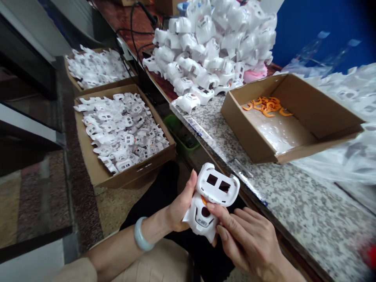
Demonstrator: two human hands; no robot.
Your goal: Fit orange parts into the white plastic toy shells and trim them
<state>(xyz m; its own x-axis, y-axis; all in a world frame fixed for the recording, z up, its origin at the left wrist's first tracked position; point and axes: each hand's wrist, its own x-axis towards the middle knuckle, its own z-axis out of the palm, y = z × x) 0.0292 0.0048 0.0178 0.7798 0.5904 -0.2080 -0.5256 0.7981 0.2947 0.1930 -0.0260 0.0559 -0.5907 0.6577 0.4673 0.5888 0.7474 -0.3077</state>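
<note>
Two white moulded plastic shells are in my hands above my lap. The upper shell has two square windows, and the lower shell has a round hole and raised lettering. My left hand, with a pale jade bangle on its wrist, holds them from the left. The fingers of my right hand press on them from below right. A sliver of orange plastic shows at the join, and the rest of that piece is hidden.
A speckled granite counter runs along my right, with an open cardboard box of orange curved pieces and a heap of white shells. Cardboard trays of white parts stand at left. Clear plastic sheeting lies at far right.
</note>
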